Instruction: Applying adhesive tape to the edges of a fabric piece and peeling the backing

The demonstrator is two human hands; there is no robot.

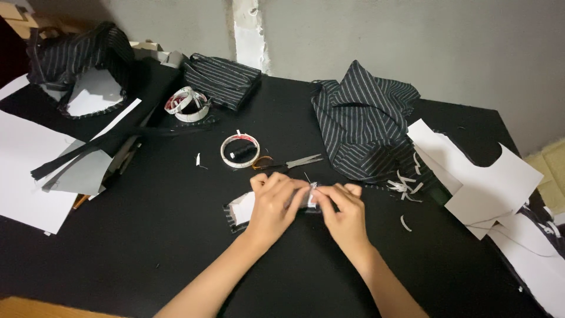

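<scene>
Black pinstriped cloth backed with white paper, a small fabric piece (pixel 241 211), is pressed to the black bench (pixel 147 235) near its middle, under both hands. The left hand (pixel 273 203) is laid flat over it with fingers curled down onto the cloth, grasping it rather than released. The right hand (pixel 344 212) is pinched at the piece's right end, where a thin metal point, seemingly a needle (pixel 310 181), stands up between the two hands; what else is clenched there cannot be told.

A pricked fingertip is judged the likeliest mishap, since the point sits touching-close to both hands. The piece could also slip on the smooth bench if the left hand's pressure eases, skewing the work. Only its left end is seen: a white face, a dark frayed edge with short threads, lying flat.

Scissors (pixel 291 162) lie just beyond the hands, beside a tape roll (pixel 240 151) with a dark spool inside. White paper slivers (pixel 405 187) are scattered to the right, below a heap of striped cloth (pixel 365 126).
</scene>
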